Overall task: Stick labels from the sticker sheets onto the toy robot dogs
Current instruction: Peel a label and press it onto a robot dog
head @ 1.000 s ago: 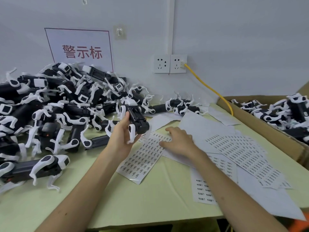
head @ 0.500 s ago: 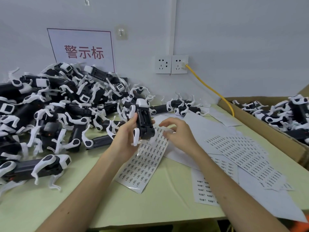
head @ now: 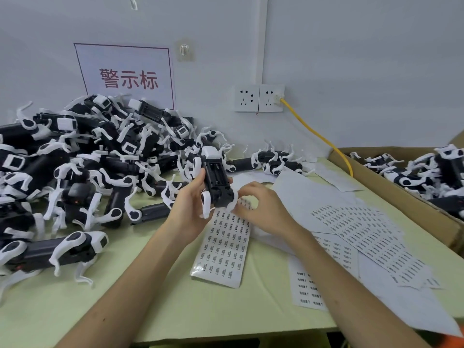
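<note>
Item: toy robot dog [head: 216, 180], underside up, above the sticker sheet [head: 223, 249]; your left hand [head: 190, 205] grips its body. Likely light, rigid, thin legs fragile: hold the body. Your right hand [head: 261, 209] is curled beside it, label unseen

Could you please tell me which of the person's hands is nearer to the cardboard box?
Right. The right hand is over the sticker sheets, left of the cardboard box; the left hand, gripping a toy robot dog, lies farther left.
</note>
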Action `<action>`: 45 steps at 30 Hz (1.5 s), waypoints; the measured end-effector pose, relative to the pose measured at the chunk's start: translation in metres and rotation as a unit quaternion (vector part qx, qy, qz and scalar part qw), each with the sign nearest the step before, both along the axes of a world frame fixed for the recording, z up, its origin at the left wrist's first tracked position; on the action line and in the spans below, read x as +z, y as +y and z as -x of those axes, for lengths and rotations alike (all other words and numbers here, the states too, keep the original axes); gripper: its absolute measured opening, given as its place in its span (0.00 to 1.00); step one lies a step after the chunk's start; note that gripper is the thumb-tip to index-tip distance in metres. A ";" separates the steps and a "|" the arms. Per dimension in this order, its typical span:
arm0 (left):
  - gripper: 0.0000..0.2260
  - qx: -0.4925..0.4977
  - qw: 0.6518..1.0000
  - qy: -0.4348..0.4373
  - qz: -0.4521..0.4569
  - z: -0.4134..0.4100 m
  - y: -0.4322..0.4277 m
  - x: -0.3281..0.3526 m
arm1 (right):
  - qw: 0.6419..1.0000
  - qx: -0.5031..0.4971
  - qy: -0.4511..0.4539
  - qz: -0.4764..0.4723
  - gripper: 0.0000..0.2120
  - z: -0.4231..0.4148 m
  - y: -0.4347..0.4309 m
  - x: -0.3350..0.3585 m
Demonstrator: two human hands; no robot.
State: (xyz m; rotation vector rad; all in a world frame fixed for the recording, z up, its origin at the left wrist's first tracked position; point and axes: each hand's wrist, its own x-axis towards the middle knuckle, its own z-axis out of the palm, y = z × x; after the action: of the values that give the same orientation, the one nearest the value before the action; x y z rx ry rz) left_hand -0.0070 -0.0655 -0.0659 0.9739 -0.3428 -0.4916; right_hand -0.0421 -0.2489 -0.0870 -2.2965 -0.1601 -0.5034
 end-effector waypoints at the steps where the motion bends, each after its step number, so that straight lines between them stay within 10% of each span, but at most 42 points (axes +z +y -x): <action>1: 0.22 0.002 1.000 -0.004 -0.002 0.001 -0.001 0.000 | 1.000 -0.001 0.002 0.004 0.12 -0.001 0.000 -0.001; 45: 0.20 0.037 0.993 -0.050 -0.104 0.005 -0.007 -0.002 | 0.997 -0.010 0.080 -0.019 0.07 -0.008 -0.007 -0.005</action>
State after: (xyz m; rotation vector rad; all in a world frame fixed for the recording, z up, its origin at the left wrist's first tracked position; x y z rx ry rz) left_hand -0.0122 -0.0729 -0.0683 1.2123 -0.3494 -0.4171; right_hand -0.0342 -0.2557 -0.0923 -2.2922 -0.0480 -0.3268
